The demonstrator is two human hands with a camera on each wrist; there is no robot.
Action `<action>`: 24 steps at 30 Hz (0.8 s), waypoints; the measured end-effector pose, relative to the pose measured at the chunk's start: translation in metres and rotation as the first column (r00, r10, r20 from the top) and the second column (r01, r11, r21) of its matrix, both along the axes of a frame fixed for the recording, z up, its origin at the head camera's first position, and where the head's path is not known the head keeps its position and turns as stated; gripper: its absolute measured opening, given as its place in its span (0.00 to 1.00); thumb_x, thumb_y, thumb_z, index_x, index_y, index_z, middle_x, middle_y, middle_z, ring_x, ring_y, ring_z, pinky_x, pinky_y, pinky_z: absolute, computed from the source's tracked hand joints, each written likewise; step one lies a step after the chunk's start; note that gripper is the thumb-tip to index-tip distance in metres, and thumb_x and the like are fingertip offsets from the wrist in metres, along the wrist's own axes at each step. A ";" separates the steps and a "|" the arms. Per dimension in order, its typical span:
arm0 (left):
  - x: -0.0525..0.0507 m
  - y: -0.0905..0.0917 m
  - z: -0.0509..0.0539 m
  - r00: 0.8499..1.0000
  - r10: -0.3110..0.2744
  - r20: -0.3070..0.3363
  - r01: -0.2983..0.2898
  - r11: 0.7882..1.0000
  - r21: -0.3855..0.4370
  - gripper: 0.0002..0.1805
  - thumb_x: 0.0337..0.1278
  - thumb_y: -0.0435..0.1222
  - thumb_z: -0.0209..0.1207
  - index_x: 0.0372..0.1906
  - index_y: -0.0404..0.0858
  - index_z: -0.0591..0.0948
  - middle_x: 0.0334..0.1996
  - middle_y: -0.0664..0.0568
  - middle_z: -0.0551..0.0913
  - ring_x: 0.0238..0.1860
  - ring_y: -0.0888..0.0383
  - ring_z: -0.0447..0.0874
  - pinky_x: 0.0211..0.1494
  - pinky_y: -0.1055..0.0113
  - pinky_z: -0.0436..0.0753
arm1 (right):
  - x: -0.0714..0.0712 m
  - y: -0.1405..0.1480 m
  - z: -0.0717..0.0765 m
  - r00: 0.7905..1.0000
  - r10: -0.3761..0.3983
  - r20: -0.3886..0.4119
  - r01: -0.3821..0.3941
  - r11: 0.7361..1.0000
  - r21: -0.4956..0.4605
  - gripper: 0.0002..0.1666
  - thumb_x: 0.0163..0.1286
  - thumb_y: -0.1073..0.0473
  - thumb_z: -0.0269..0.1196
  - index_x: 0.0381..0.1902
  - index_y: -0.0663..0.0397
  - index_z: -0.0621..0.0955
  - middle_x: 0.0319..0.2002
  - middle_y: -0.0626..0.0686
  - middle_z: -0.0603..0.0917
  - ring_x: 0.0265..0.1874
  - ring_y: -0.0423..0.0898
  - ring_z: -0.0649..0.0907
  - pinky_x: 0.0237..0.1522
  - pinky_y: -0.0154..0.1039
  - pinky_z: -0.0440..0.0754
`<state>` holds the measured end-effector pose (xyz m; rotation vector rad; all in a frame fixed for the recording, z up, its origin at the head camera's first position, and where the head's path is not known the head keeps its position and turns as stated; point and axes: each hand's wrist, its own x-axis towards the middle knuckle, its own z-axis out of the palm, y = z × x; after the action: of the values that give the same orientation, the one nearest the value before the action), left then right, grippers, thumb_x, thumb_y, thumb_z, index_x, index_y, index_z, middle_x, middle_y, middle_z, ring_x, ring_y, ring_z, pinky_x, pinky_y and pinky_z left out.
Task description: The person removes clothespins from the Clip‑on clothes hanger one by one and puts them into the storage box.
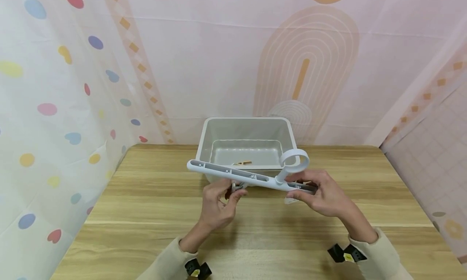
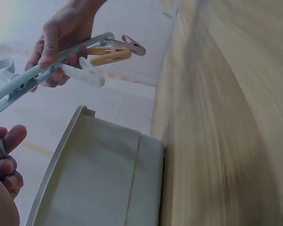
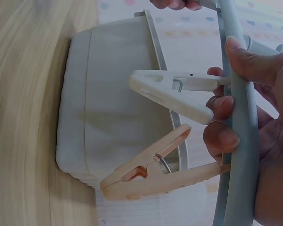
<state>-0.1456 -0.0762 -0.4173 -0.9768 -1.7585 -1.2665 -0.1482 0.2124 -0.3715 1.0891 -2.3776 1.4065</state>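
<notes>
Shows a pale cloth behind everything, printed with coloured dots at the left and a tan arch nearer the middle. Below, shows a wood-grain table. On the table's far part, close to the cloth, has a grey bin, upright and open at the top. Holds a pale blue-grey hanger in the air above the table, just in front of the bin and overlapping its front rim in the head view, tilted with the left end higher, slotted along the bar, with a ring-shaped hook toward the right. Wears cream sleeves on both arms. Grips the hanger's right end with the right hand, thumb on one side, fingers round the other. Pinches a grey clip between thumb and fingers of the left hand, just under the middle of the bar. Cannot tell its attachment there. Bears, beneath the right end by the right fingers, a white clip, an orange clip and a pinkish clip. Inside the bin, shows a small orange piece, too small to identify.
</notes>
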 end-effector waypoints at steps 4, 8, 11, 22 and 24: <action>-0.001 -0.003 0.004 0.999 -0.039 -0.024 0.039 0.999 -0.020 0.05 0.65 0.31 0.65 0.32 0.35 0.85 0.20 0.53 0.81 0.18 0.66 0.70 0.20 0.77 0.71 | 0.002 0.001 0.001 1.000 -0.017 -0.015 0.017 1.000 0.017 0.18 0.56 0.69 0.77 0.45 0.54 0.88 0.41 0.55 0.90 0.37 0.35 0.84 0.38 0.30 0.85; -0.003 -0.008 0.007 0.980 0.071 -0.185 -0.087 0.993 -0.079 0.08 0.65 0.30 0.61 0.30 0.36 0.86 0.22 0.53 0.84 0.21 0.64 0.77 0.27 0.74 0.76 | 0.002 0.001 0.001 0.997 -0.005 -0.072 0.006 1.000 0.007 0.19 0.54 0.71 0.77 0.44 0.56 0.88 0.37 0.54 0.90 0.31 0.34 0.83 0.31 0.29 0.83; -0.004 -0.010 0.008 0.931 0.180 -0.318 -0.220 0.971 -0.094 0.12 0.67 0.32 0.56 0.30 0.36 0.86 0.25 0.52 0.87 0.27 0.60 0.82 0.36 0.66 0.78 | 0.001 -0.001 0.001 0.992 0.028 -0.122 -0.030 0.999 -0.014 0.20 0.52 0.73 0.77 0.44 0.57 0.88 0.36 0.55 0.90 0.32 0.33 0.83 0.31 0.28 0.84; 0.004 -0.004 0.009 0.997 0.070 0.019 -0.070 0.997 -0.021 0.13 0.68 0.39 0.65 0.26 0.41 0.84 0.16 0.57 0.76 0.18 0.67 0.69 0.20 0.73 0.70 | -0.004 -0.001 0.000 0.986 0.021 -0.168 -0.024 1.000 -0.016 0.23 0.50 0.74 0.77 0.44 0.54 0.88 0.37 0.52 0.91 0.32 0.34 0.82 0.31 0.27 0.81; 0.006 -0.003 0.008 0.996 0.072 0.057 -0.072 0.997 -0.016 0.12 0.68 0.40 0.65 0.26 0.42 0.84 0.16 0.57 0.76 0.18 0.67 0.69 0.20 0.73 0.71 | -0.004 -0.001 -0.001 0.986 0.021 -0.164 -0.024 1.000 -0.016 0.22 0.50 0.74 0.77 0.43 0.54 0.88 0.36 0.51 0.91 0.30 0.33 0.81 0.29 0.26 0.81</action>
<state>-0.1394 -0.0792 -0.4090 -0.8848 -1.8319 -1.2496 -0.1519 0.2117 -0.3724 1.1812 -2.2410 1.2889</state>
